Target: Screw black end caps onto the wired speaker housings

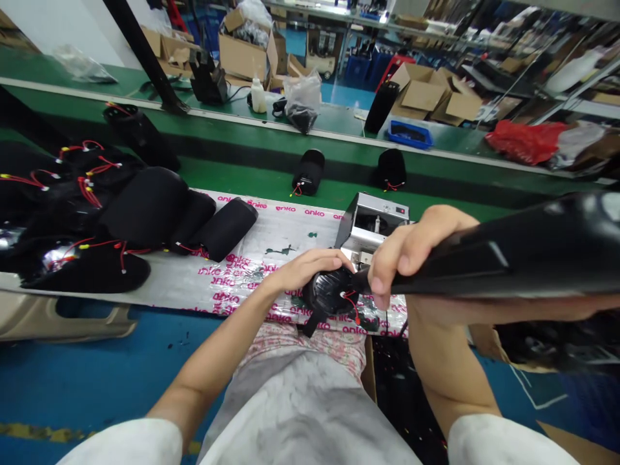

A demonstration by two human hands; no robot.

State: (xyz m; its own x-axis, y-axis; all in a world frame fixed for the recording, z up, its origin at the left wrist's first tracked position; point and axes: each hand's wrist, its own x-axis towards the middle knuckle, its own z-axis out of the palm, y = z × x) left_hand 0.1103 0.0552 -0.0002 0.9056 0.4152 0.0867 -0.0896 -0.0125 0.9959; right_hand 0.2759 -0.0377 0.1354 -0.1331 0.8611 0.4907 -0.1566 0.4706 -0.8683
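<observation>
My left hand [310, 270] is curled over the side of a black cylindrical housing [332, 294], holding it near my lap. Its round end faces up, with a short red and white wire lead hanging off it. My right hand [419, 252] is wrapped around a long black electric screwdriver [504, 248], which looms large and blurred close to the camera. The narrow end of the tool points left at the housing's edge; whether it touches cannot be made out. Just behind my hands stands a small metal screw feeder [375, 223] with a red switch.
Black fabric-covered cylinders [145, 200] with red leads pile up on the left of the wrapped bench top [271, 236]. Two more cylinders [309, 171] stand beyond. A blue tray [409, 134], a bottle [258, 95] and cardboard boxes [421, 90] lie on the far ledge.
</observation>
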